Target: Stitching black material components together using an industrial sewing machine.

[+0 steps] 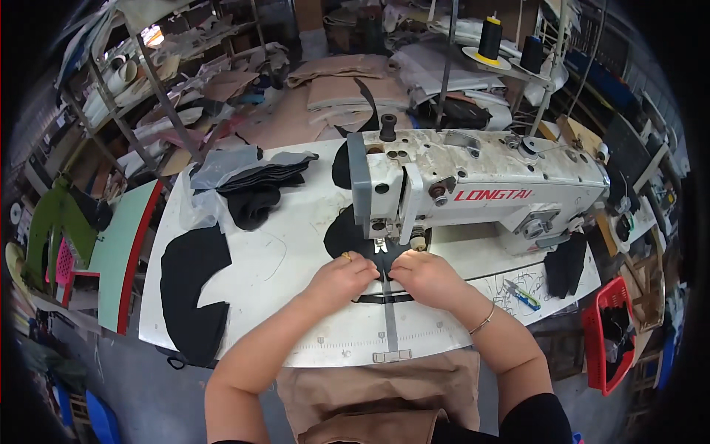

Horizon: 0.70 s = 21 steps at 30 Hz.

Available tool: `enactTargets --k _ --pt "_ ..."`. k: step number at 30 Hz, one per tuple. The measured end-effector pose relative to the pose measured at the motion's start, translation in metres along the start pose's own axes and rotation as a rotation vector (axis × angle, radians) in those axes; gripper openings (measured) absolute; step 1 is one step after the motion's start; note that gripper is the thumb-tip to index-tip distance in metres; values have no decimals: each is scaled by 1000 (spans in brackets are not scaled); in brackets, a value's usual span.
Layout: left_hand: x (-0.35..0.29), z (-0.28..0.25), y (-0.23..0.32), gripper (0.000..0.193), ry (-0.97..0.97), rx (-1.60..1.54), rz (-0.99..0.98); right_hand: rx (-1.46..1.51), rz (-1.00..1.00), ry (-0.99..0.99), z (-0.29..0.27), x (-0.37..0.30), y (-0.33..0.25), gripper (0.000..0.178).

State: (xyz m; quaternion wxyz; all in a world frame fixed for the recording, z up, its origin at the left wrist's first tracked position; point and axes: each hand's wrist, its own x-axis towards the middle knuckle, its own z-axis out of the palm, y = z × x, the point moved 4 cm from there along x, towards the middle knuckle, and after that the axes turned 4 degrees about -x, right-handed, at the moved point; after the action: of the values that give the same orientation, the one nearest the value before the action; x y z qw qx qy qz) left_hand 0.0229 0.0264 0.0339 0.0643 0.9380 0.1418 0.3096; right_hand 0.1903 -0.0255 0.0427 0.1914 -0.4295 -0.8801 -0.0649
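A white sewing machine (488,174) stands on the white table, its presser foot (381,245) down at a piece of black fabric (344,235). Just in front of the foot, my left hand (346,278) pinches the fabric's left side, fingers closed. On the other side my right hand (425,278) grips the same fabric, its fingers bent and pressed together. Both hands lie close to each other at the needle area. A narrow black strip (384,299) shows below them. The fingertips and the exact edge they hold are partly hidden.
At the table's left lies a curved black fabric piece (194,288), with a stack of black pieces (270,177) behind it. Thread snips (523,294) and folded black cloth (566,265) lie at the right. A red basket (610,337) hangs beside the table; thread cones (489,41) stand behind.
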Motion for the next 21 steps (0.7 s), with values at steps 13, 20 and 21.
enactTargets --k 13,20,21 --pt "2 2 -16 22 -102 79 41 -47 -1 91 -7 -2 -5 19" --pt "5 5 -25 23 -131 67 76 -301 -76 86 -2 0 -7 11" --pt "5 5 -26 24 -132 55 83 -316 -83 90 -1 0 -7 10"
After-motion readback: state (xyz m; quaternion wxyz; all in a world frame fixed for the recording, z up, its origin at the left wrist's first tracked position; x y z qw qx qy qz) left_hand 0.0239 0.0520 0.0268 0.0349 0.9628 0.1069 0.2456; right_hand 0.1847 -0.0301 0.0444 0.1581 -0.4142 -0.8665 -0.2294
